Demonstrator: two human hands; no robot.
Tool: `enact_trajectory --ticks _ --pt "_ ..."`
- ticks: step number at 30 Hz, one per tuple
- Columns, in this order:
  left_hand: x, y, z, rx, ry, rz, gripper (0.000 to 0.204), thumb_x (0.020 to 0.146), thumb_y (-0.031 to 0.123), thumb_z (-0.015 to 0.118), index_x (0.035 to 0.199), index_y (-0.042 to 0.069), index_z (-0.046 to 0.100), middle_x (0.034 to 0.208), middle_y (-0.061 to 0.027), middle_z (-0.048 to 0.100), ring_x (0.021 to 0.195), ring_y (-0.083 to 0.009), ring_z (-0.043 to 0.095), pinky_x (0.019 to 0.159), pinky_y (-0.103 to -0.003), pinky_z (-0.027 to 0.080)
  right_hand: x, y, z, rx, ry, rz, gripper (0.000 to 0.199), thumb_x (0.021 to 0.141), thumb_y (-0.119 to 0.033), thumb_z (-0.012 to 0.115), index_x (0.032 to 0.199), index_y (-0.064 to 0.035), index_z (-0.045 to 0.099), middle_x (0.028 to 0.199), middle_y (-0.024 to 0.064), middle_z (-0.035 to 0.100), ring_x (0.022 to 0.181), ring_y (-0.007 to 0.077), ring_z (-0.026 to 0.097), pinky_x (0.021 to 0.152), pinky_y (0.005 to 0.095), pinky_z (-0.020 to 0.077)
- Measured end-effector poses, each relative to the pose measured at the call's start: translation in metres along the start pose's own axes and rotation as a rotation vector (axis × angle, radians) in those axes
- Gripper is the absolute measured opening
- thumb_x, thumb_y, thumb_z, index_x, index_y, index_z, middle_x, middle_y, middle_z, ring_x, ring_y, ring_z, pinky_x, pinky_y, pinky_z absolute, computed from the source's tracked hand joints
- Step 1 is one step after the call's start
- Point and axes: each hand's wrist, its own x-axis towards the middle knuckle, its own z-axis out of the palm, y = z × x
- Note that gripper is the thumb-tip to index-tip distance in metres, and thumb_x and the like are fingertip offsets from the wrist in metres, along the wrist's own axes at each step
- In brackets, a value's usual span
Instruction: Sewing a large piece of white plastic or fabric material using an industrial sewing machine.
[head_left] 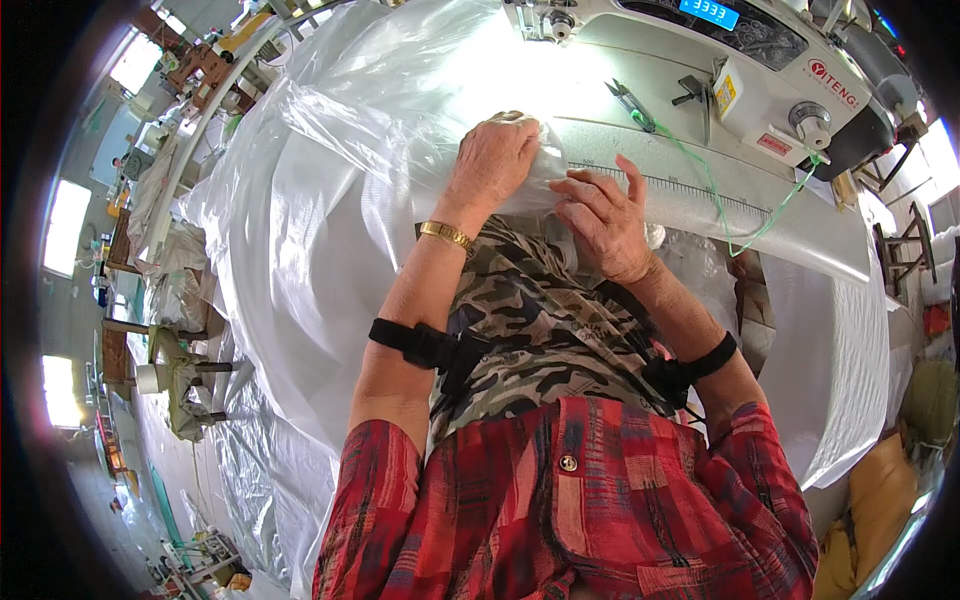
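Two bare forearms rise from the lower edge of the frame, out of red plaid sleeves, each banded by a black strap, over a camouflage-patterned cloth at the lap. At centre the left hand [492, 160], a gold bracelet [446, 236] on its wrist, lies curled knuckles-up on a crumpled translucent white plastic sheet [330, 200], fingers closed around a bunched fold of it. Just beside it, to the right, the right hand [603, 222] presses the same sheet with fingers spread and bent; the two hands nearly touch. This sheet spills from the centre across the left half of the frame and down toward the floor. Beyond the hands, a white sewing machine [760, 60] with a blue display stands at the upper right on a long pale grey work table [800, 240] carrying a ruler strip; green thread [760, 225] trails across it. Farther left, bright windows and cluttered workbenches curve along the rim.
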Motion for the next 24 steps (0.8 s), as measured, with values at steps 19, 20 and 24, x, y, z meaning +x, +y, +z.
enact_trajectory --ticks 19,20,24 --pt "-0.018 0.014 0.004 -0.121 0.075 -0.002 0.013 0.087 0.008 0.064 0.096 0.002 0.069 0.114 -0.013 0.068 0.103 -0.0318 0.065 0.087 -0.04 0.052 0.038 -0.01 -0.002 -0.09 -0.139 0.561 0.038 0.084 -0.024 0.07 0.114 -0.0024 0.06 0.141 0.0144 0.046 0.131 0.0334 0.039 0.108 0.0489 0.0256" --pt "-0.019 0.014 0.003 -0.15 0.063 -0.042 0.012 0.087 0.008 0.063 0.095 0.001 0.069 0.114 -0.0138 0.068 0.104 -0.0323 0.064 0.088 -0.041 0.051 0.043 -0.01 0.001 -0.096 -0.129 0.567 0.038 0.084 -0.024 0.07 0.114 -0.0024 0.06 0.141 0.0144 0.046 0.131 0.0334 0.039 0.108 0.0489 0.0256" --pt "-0.021 0.012 0.003 -0.182 0.101 0.045 0.012 0.088 0.008 0.062 0.095 0.0 0.068 0.114 -0.015 0.068 0.106 -0.0328 0.064 0.089 -0.041 0.051 0.054 -0.009 0.013 -0.081 -0.144 0.675 0.031 0.083 -0.023 0.069 0.105 -0.0021 0.062 0.141 0.0179 0.047 0.131 0.0326 0.039 0.109 0.0486 0.0226"
